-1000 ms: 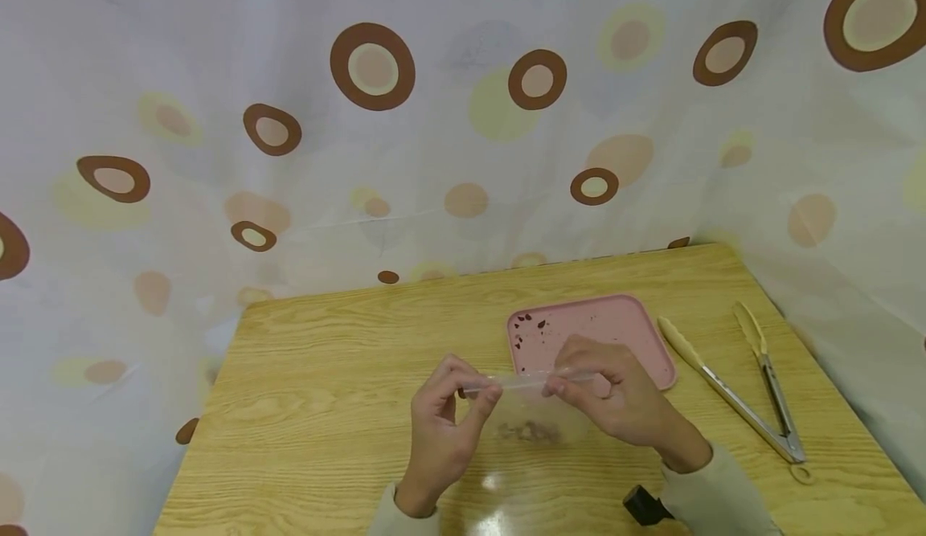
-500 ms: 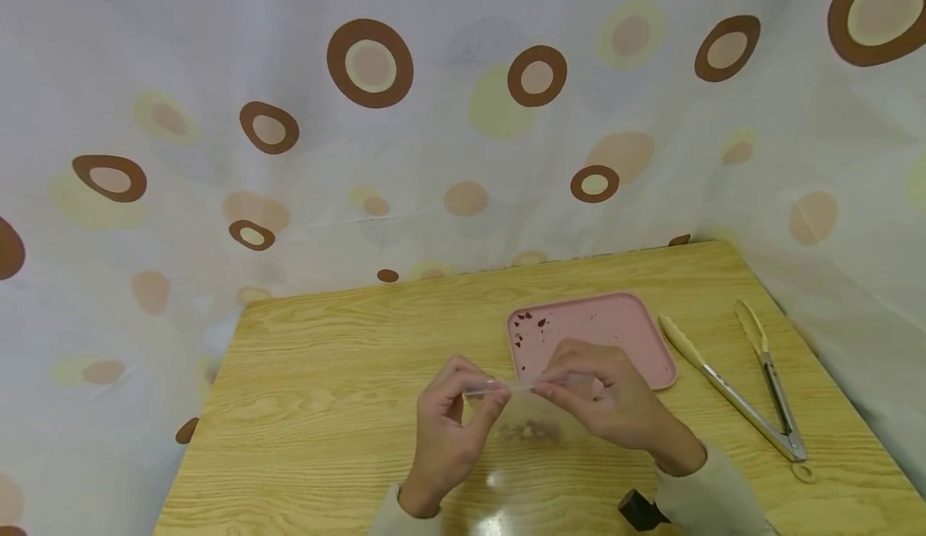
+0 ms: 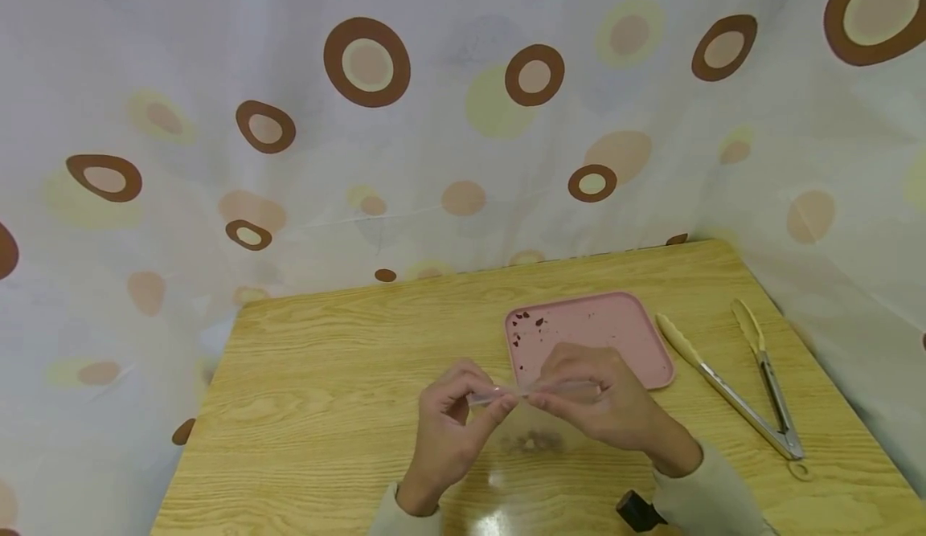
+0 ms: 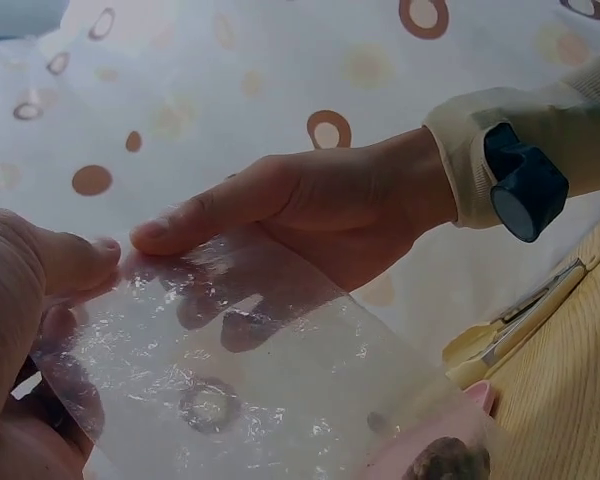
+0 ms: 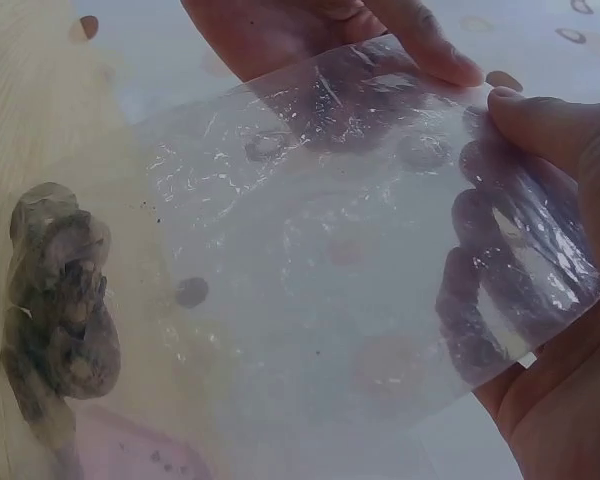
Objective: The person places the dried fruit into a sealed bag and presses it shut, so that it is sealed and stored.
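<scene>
A clear plastic bag (image 5: 310,220) hangs between my two hands, with a clump of dark brown pieces (image 5: 70,290) at its bottom. My left hand (image 3: 456,419) pinches the bag's top edge between thumb and fingers. Close beside it, my right hand (image 3: 608,399) pinches the same edge, thumb on the near side and fingers behind the film. The thumb tips nearly meet in the left wrist view. Through the film the right fingers (image 4: 245,320) show. What the dark pieces are, I cannot tell.
Behind the right hand lies a pink tray (image 3: 579,311) with several dark red crumbs at its left end. Metal tongs with beige tips (image 3: 745,403) lie spread to its right. A patterned curtain (image 3: 434,118) borders the wooden table (image 3: 325,375).
My right hand has slid left along the bag's top edge toward my left hand, which has shifted slightly right. The gap between them has narrowed. Tray and tongs have stayed put.
</scene>
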Demonstrator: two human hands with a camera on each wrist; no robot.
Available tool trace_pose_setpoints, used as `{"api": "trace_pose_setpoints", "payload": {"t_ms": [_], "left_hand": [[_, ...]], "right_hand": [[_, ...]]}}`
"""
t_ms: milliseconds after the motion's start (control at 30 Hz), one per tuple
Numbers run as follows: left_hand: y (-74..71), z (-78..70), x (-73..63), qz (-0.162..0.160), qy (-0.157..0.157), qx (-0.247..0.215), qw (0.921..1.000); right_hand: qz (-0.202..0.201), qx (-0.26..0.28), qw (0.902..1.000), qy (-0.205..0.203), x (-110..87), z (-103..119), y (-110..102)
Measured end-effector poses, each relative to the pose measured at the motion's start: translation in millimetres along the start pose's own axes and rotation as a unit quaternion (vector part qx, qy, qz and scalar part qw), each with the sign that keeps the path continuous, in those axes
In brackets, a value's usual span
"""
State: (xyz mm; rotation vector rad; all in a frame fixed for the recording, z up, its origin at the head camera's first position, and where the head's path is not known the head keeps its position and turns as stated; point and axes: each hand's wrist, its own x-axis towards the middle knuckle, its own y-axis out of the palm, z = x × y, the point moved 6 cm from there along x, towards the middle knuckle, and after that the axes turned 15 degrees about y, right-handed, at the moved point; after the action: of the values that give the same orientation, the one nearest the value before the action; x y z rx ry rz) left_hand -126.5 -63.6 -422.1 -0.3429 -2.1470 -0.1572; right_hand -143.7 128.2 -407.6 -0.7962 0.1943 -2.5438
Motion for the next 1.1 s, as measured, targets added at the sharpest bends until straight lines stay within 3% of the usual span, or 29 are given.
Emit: {"api": "trace_pose_setpoints", "payload": {"t_ms": [167, 367, 500, 800, 933, 1100], "left_hand": [[3.3, 1.1, -1.2, 0.013, -0.017, -0.013, 0.9997], [6.1, 0.3, 0.8, 0.021, -0.005, -0.014, 0.9997], [8.3, 0.6, 0.7, 0.020, 0.000, -0.005, 0.9998], [11.4, 5.6, -4.4, 0.023, -0.030, -0.007, 0.9993], [5.6, 5.2, -3.6, 0.037, -0.017, 0.007, 0.9991], [-12.6, 0.4, -1.2, 0.031, -0.011, 0.012, 0.9994]], "right_hand": [[0.011, -0.010, 0.9999, -0.007, 1.4, 2, 3], [0.014, -0.019, 0.9996, -0.015, 2.7, 6, 3], [0.017, -0.022, 0.9996, 0.007, 2.6, 6, 3], [0.041, -0.026, 0.9981, 0.038, 1.6, 2, 9], [0.022, -0.045, 0.9976, 0.048, -0.4, 0, 7], [0.002, -0.044, 0.9988, 0.022, -3.4, 3, -3]]}}
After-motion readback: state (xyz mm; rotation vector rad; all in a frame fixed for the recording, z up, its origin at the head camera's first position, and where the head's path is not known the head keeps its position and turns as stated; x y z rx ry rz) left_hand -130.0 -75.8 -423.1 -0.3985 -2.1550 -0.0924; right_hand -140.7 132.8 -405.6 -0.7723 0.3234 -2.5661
